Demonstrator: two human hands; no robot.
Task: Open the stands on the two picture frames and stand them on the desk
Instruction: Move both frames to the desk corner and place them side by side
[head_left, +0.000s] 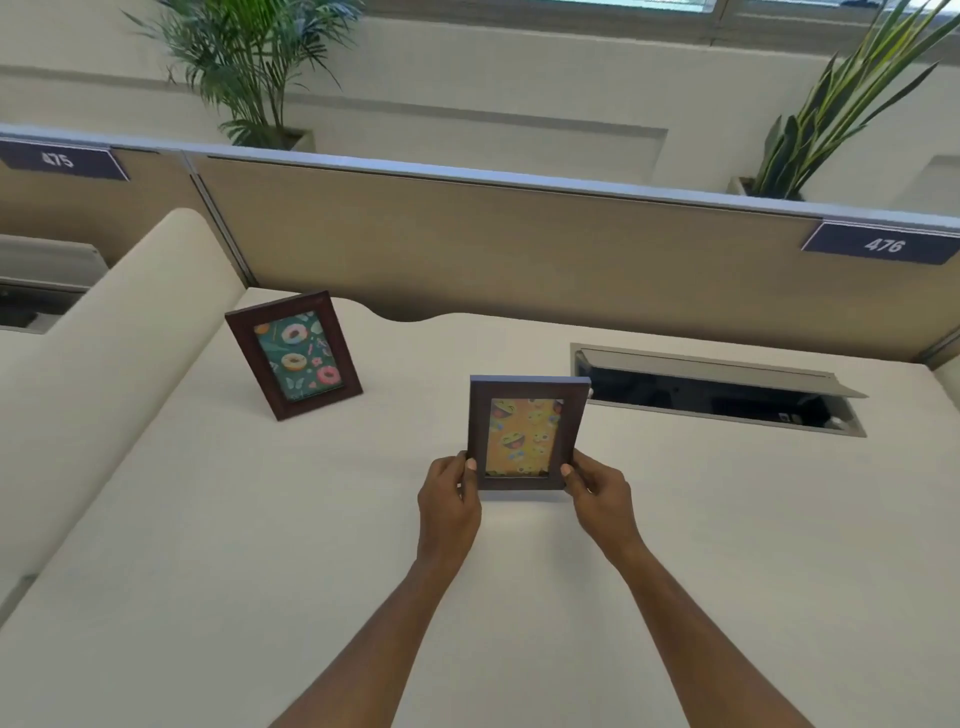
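Emoji frame (527, 434) is held upright near the middle of the table (260, 519), picture side facing the camera. Its lower left edge is gripped by the left hand (449, 501), its lower right edge by the right hand (602, 493); the fingers (470, 465) of both are closed around the frame sides, thumbs on the front. Whether the bottom edge is touching the table cannot be told, and its stand is hidden behind it.

Donut frame (293, 356) is standing on its own toward the far left corner of the table, leaned back, well apart from the held frame. No hand is on it.

An open cable hatch (717, 389) is set into the table near the far right edge, its flap (727, 371) raised. A tan partition (519, 244) is seen along the far edge, with number plates 475 (60, 160) and 476 (883, 243). Two potted plants (249, 73) are seen behind the partition.
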